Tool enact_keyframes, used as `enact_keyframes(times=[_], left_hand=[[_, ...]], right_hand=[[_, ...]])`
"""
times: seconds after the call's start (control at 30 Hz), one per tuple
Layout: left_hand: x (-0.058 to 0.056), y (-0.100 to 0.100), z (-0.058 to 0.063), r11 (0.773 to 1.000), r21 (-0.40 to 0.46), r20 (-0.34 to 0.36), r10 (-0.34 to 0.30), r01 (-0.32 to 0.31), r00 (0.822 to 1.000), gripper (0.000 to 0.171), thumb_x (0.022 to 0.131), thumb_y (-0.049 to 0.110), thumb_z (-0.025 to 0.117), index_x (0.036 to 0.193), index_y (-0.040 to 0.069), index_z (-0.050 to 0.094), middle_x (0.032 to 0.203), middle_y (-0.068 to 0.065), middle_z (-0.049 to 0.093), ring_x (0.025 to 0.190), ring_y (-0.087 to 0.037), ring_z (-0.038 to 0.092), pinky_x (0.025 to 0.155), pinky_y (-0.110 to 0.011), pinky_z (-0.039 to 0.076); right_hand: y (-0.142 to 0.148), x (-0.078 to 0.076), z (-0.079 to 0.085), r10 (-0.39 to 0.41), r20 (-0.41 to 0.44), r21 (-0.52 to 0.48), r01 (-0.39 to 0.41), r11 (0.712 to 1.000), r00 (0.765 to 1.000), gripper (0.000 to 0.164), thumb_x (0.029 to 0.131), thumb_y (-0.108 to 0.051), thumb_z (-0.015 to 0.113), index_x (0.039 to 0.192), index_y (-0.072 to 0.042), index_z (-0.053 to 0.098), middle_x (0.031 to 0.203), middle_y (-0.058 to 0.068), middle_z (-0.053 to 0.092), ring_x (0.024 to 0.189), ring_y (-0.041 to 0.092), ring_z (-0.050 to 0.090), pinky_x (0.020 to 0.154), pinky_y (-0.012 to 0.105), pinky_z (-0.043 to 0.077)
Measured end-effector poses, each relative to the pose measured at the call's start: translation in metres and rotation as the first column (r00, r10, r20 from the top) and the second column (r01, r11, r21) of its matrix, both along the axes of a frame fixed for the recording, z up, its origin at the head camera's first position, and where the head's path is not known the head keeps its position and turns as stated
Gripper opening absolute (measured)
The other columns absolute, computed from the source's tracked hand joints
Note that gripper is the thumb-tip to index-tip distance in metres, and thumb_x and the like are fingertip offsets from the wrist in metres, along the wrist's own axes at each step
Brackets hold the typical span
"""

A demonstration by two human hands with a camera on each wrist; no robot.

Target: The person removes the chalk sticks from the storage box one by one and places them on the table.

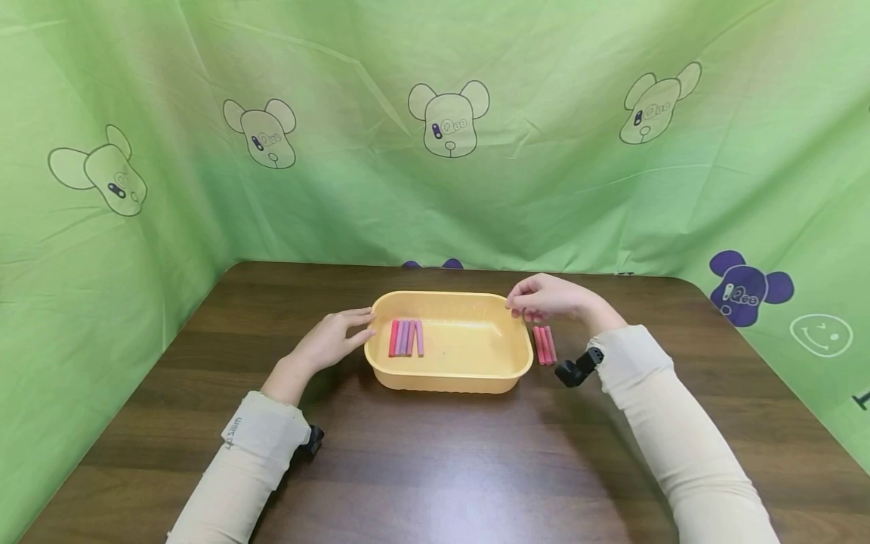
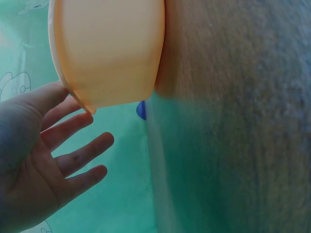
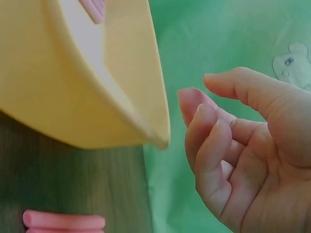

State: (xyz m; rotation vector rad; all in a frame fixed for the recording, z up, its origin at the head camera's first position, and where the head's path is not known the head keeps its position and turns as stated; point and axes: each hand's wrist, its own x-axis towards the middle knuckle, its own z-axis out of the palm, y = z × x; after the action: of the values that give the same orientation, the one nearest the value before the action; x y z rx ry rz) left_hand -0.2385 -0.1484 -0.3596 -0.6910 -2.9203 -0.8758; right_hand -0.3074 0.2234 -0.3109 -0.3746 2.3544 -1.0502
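Yellow basin (image 1: 469, 349) against left fingers (image 2: 70, 129), just beside right fingers (image 3: 213, 150)

Green cartoon-print cloth (image 1: 353, 204) hangs behind a brown table (image 1: 408, 468).

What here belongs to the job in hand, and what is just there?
Apparently part of the job:
yellow tub, touched by the left hand
coloured sticks inside it
pinkish-red sticks on the table, beside the tub

Apparently just there:
green curtain with cartoon faces
black device at the right wrist
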Motion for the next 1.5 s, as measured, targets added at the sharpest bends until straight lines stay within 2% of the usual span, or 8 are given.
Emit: enact_keyframes(times=[0.3, 0.5, 0.7, 0.93, 1.33, 1.5], left_hand=[[0.0, 0.001, 0.0, 1.0, -0.006, -0.001, 0.003, -0.003, 1.0, 0.042, 0.093, 0.02, 0.056, 0.13, 0.0, 0.053, 0.138, -0.017, 0.05, 0.13, -0.033, 0.045, 0.109, -0.046, 0.036], [-0.001, 0.001, -0.001, 1.0, -0.007, 0.015, 0.01, -0.01, 1.0, 0.043, 0.094, 0.022, 0.056, 0.131, 0.001, 0.053, 0.139, -0.016, 0.049, 0.131, -0.032, 0.044, 0.11, -0.046, 0.036], [-0.001, 0.002, -0.001, 1.0, -0.011, 0.011, 0.007, -0.007, 1.0, 0.042, 0.094, 0.021, 0.055, 0.13, 0.001, 0.053, 0.139, -0.017, 0.049, 0.131, -0.033, 0.044, 0.109, -0.047, 0.036], [-0.001, 0.002, 0.0, 1.0, -0.009, 0.017, 0.01, -0.01, 1.0, 0.042, 0.094, 0.021, 0.055, 0.13, 0.001, 0.053, 0.14, -0.016, 0.049, 0.131, -0.032, 0.044, 0.11, -0.046, 0.036], [-0.001, 0.0, -0.001, 1.0, 0.008, 0.013, 0.001, -0.001, 1.0, 0.042, 0.093, 0.021, 0.056, 0.13, 0.001, 0.053, 0.139, -0.018, 0.049, 0.131, -0.034, 0.044, 0.109, -0.048, 0.035], [0.001, 0.0, 0.0, 1.0, 0.005, -0.013, -0.007, 0.007, 1.0, 0.042, 0.094, 0.025, 0.055, 0.129, 0.003, 0.055, 0.137, -0.017, 0.051, 0.129, -0.035, 0.046, 0.108, -0.048, 0.037]], right_hand=[[-0.024, -0.002, 0.008, 0.063, -0.052, 0.065, -0.06, 0.996, 0.997, 0.021, 0.09, -0.022, 0.056, 0.097, -0.002, 0.062, 0.08, 0.002, 0.062, 0.061, 0.007, 0.051, 0.055, 0.018, 0.044], [-0.04, -0.005, 0.01, 0.101, -0.064, 0.088, -0.095, 0.992, 0.993, 0.023, 0.091, -0.023, 0.057, 0.097, -0.002, 0.062, 0.079, 0.003, 0.063, 0.059, 0.007, 0.05, 0.054, 0.018, 0.043], [-0.051, -0.008, 0.007, 0.116, -0.046, 0.094, -0.111, 0.989, 0.992, 0.03, 0.091, -0.023, 0.057, 0.104, 0.004, 0.06, 0.08, 0.002, 0.063, 0.06, 0.006, 0.05, 0.056, 0.018, 0.044], [-0.062, -0.01, 0.007, 0.143, -0.034, 0.099, -0.139, 0.985, 0.989, 0.033, 0.091, -0.023, 0.056, 0.108, 0.006, 0.059, 0.081, 0.001, 0.063, 0.063, 0.007, 0.052, 0.059, 0.018, 0.045], [-0.082, -0.021, -0.002, 0.194, 0.008, 0.11, -0.194, 0.975, 0.981, 0.029, 0.091, -0.024, 0.057, 0.101, 0.003, 0.06, 0.077, -0.003, 0.062, 0.061, 0.006, 0.05, 0.058, 0.018, 0.044], [-0.089, -0.026, -0.007, 0.216, 0.028, 0.1, -0.218, 0.971, 0.976, 0.028, 0.091, -0.024, 0.057, 0.1, 0.003, 0.06, 0.078, -0.003, 0.062, 0.061, 0.006, 0.051, 0.058, 0.018, 0.044]])
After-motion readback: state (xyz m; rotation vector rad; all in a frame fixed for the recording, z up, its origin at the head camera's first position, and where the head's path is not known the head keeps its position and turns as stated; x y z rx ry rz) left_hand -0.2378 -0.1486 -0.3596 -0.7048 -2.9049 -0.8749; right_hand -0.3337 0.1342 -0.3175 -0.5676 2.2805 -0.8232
